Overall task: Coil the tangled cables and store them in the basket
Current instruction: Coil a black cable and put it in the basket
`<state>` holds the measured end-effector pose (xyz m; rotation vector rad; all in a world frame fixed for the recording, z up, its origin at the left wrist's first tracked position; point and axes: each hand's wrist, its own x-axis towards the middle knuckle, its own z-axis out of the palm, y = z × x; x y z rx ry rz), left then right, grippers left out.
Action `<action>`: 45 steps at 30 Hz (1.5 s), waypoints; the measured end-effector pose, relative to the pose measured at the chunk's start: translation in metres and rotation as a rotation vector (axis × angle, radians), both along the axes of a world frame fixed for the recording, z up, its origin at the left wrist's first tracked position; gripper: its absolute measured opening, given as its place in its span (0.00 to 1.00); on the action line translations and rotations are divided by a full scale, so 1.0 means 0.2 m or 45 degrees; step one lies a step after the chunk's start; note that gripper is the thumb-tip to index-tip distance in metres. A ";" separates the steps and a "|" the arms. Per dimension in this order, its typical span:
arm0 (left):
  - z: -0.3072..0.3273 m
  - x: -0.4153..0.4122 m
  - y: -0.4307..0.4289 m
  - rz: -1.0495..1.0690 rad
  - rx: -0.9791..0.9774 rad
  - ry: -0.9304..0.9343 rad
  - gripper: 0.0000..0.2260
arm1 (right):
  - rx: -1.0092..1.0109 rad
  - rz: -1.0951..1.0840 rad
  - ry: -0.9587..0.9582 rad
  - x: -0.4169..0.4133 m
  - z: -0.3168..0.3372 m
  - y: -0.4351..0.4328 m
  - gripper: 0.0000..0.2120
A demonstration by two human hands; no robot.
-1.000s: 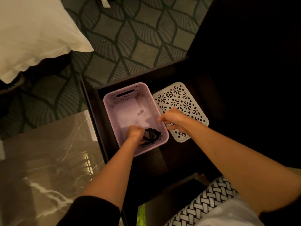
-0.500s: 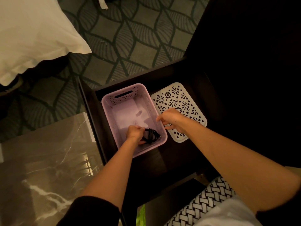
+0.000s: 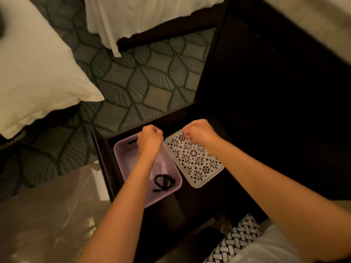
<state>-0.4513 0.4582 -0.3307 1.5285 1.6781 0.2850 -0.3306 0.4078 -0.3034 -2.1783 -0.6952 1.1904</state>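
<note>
**Head view.** A coiled black cable (image 3: 164, 182) was seen lying inside the lilac basket (image 3: 121, 158), in its near right corner, with one plug end trailed toward the near wall. The basket was set on a dark table (image 3: 190, 209), and a handle slot (image 3: 132, 142) was cut in its far wall. A white perforated lid (image 3: 197, 166) was laid flat just beside the basket on the right, the two edges nearly touching.

The left hand (image 3: 150, 138) was held over the far right corner of the basket, fingers curled into the palm. Whether the rim was gripped could not be told. The right hand (image 3: 199, 131) was held over the far end of the lid, fingers likewise curled. Whether the lid was pinched could not be told. The two hands were apart, side by side, and the cable was touched by neither. It lay well apart from both, just beside the left forearm.

A marble-patterned surface (image 3: 47, 215) was shown at lower left, a white pillow (image 3: 38, 82) at left and a white sheet (image 3: 142, 14) at top. A leaf-patterned carpet (image 3: 142, 76) was seen between them. A black-and-white woven fabric (image 3: 235, 242) was visible at lower right.
</note>
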 end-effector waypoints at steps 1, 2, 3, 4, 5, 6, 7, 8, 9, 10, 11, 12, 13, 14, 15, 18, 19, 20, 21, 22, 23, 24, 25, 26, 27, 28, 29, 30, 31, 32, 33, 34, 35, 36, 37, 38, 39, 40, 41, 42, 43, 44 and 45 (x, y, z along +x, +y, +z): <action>0.14 0.06 0.02 -0.022 0.125 -0.058 0.12 | 0.099 -0.021 -0.034 0.04 0.12 0.00 0.11; 0.26 0.09 0.03 -0.041 0.231 -0.094 0.12 | 0.174 -0.045 -0.057 0.06 0.22 0.00 0.09; 0.38 0.13 0.03 -0.058 0.325 -0.146 0.12 | 0.263 -0.083 -0.090 0.09 0.33 -0.02 0.09; 0.53 0.19 0.02 -0.084 0.439 -0.226 0.11 | 0.381 -0.127 -0.150 0.14 0.49 -0.06 0.11; 0.65 0.24 0.01 -0.104 0.512 -0.289 0.11 | 0.479 -0.152 -0.185 0.17 0.62 -0.10 0.12; 0.76 0.29 0.00 -0.118 0.580 -0.333 0.10 | 0.554 -0.156 -0.215 0.20 0.73 -0.12 0.12; 0.85 0.32 -0.01 -0.142 0.631 -0.377 0.10 | 0.618 -0.169 -0.231 0.22 0.84 -0.16 0.12; 0.97 0.40 -0.05 -0.194 0.683 -0.460 0.09 | 0.712 -0.208 -0.258 0.27 0.98 -0.24 0.13; 1.07 0.46 -0.08 -0.233 0.706 -0.538 0.09 | 0.782 -0.239 -0.271 0.30 1.09 -0.29 0.13; 1.15 0.51 -0.12 -0.279 0.725 -0.610 0.08 | 0.838 -0.276 -0.289 0.33 1.18 -0.35 0.13; 1.26 0.60 -0.19 -0.351 0.750 -0.684 0.08 | 0.898 -0.326 -0.339 0.39 1.30 -0.44 0.12; 1.34 0.66 -0.25 -0.408 0.770 -0.709 0.08 | 0.939 -0.363 -0.368 0.43 1.38 -0.52 0.12; 1.42 0.72 -0.32 -0.460 0.792 -0.725 0.08 | 0.974 -0.403 -0.385 0.47 1.45 -0.60 0.12; 1.49 0.79 -0.39 -0.518 0.816 -0.753 0.08 | 1.000 -0.452 -0.414 0.52 1.51 -0.69 0.12; 1.54 0.85 -0.46 -0.576 0.835 -0.776 0.08 | 1.018 -0.504 -0.443 0.57 1.55 -0.78 0.13; 1.66 1.04 -0.70 -0.729 0.871 -0.830 0.08 | 1.041 -0.665 -0.520 0.69 1.62 -1.05 0.14; 1.69 1.10 -0.79 -0.780 0.869 -0.848 0.08 | 1.044 -0.722 -0.531 0.73 1.63 -1.14 0.13; 1.72 1.18 -0.91 -0.854 0.865 -0.870 0.08 | 1.054 -0.796 -0.553 0.78 1.65 -1.27 0.12; 1.74 1.25 -1.02 -0.921 0.867 -0.873 0.08 | 1.055 -0.853 -0.563 0.83 1.66 -1.38 0.12; 1.75 1.29 -1.11 -0.987 0.872 -0.862 0.08 | 1.045 -0.903 -0.565 0.86 1.67 -1.47 0.11; 1.77 1.35 -1.22 -1.070 0.864 -0.865 0.08 | 1.037 -0.967 -0.580 0.91 1.67 -1.59 0.10; 1.78 1.41 -1.32 -1.151 0.848 -0.864 0.08 | 1.032 -1.018 -0.588 0.94 1.67 -1.69 0.10; 1.78 1.46 -1.42 -1.228 0.835 -0.859 0.09 | 1.021 -1.061 -0.585 0.98 1.66 -1.78 0.09; 1.78 1.51 -1.51 -1.307 0.836 -0.847 0.09 | 0.996 -1.105 -0.581 1.01 1.66 -1.87 0.09; 1.78 1.55 -1.59 -1.383 0.834 -0.834 0.09 | 0.968 -1.144 -0.583 1.05 1.65 -1.96 0.10; 1.78 1.59 -1.67 -1.456 0.834 -0.825 0.09 | 0.944 -1.180 -0.583 1.08 1.64 -2.04 0.10; 1.77 1.64 -1.76 -1.539 0.832 -0.822 0.09 | 0.932 -1.224 -0.585 1.11 1.63 -2.14 0.10; 1.77 1.68 -1.84 -1.614 0.834 -0.810 0.09 | 0.922 -1.266 -0.584 1.14 1.62 -2.23 0.09; 1.75 1.72 -1.91 -1.678 0.846 -0.793 0.10 | 0.909 -1.308 -0.580 1.17 1.61 -2.31 0.09; 1.74 1.76 -1.97 -1.738 0.853 -0.778 0.10 | 0.886 -1.348 -0.584 1.19 1.60 -2.40 0.09; 1.73 1.79 -2.02 -1.791 0.858 -0.769 0.10 | 0.854 -1.373 -0.592 1.22 1.59 -2.47 0.10; 1.72 1.82 -2.09 -1.862 0.853 -0.757 0.10 | 0.812 -1.389 -0.611 1.25 1.57 -2.56 0.10; 1.71 1.85 -2.14 -1.948 0.860 -0.729 0.10 | 0.765 -1.382 -0.623 1.27 1.56 -2.62 0.10; 1.70 1.88 -2.19 -2.063 0.886 -0.679 0.10 | 0.717 -1.360 -0.640 1.29 1.54 -2.67 0.11; 1.69 1.90 -2.22 -2.188 0.918 -0.614 0.10 | 0.672 -1.324 -0.675 1.31 1.52 -2.71 0.12; 1.68 1.92 -2.25 -2.305 0.961 -0.539 0.10 | 0.625 -1.279 -0.733 1.32 1.51 -2.75 0.14; 1.67 1.93 -2.27 -2.397 0.975 -0.468 0.10 | 0.579 -1.234 -0.794 1.34 1.50 -2.77 0.17; 1.65 1.95 -2.29 -2.464 0.965 -0.407 0.11 | 0.525 -1.182 -0.854 1.35 1.49 -2.79 0.19; 1.64 1.96 -2.30 -2.508 0.964 -0.346 0.13 | 0.462 -1.129 -0.907 1.37 1.49 -2.81 0.21; 1.62 1.98 -2.32 -2.542 0.992 -0.282 0.13 | 0.394 -1.082 -0.949 1.38 1.48 -2.83 0.22; 1.61 1.99 -2.33 -2.552 1.047 -0.237 0.12 | 0.338 -1.038 -0.979 1.40 1.48 -2.85 0.22; 1.61 2.00 -2.34 -2.546 1.096 -0.242 0.10 | 0.293 -0.995 -1.003 1.41 1.47 -2.86 0.22; 1.60 2.01 -2.35 -2.525 1.110 -0.306 0.08 | 0.252 -0.947 -1.038 1.42 1.47 -2.88 0.21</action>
